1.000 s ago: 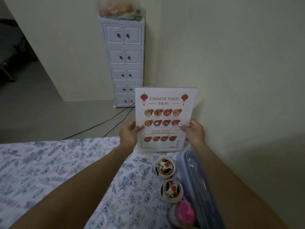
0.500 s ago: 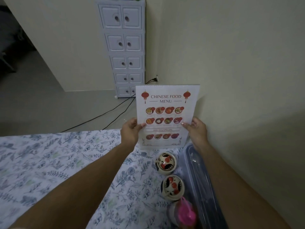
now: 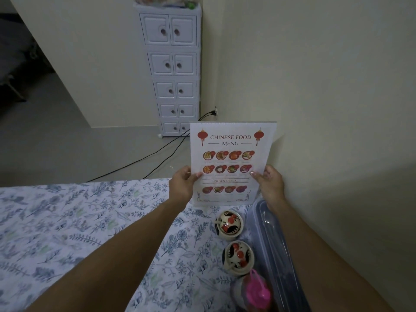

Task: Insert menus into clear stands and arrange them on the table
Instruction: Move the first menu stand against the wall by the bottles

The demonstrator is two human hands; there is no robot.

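Observation:
A white "Chinese Food Menu" sheet (image 3: 229,163) inside a clear stand is upright at the far right corner of the table (image 3: 67,233), its bottom edge at the floral cloth. My left hand (image 3: 183,184) grips its left edge and my right hand (image 3: 269,182) grips its right edge. The stand's clear base is hard to make out behind the sheet.
Two lidded ceramic pots with rooster designs (image 3: 229,225) (image 3: 238,256) stand in a row near the menu. A clear plastic box (image 3: 273,244) lies along the wall on the right. A container with a pink lid (image 3: 256,293) sits nearest me. A white drawer cabinet (image 3: 173,70) stands beyond on the floor.
The menu stays upright between both hands, with the same grip. The view has shifted slightly up and down; the menu sits a little nearer the wall.

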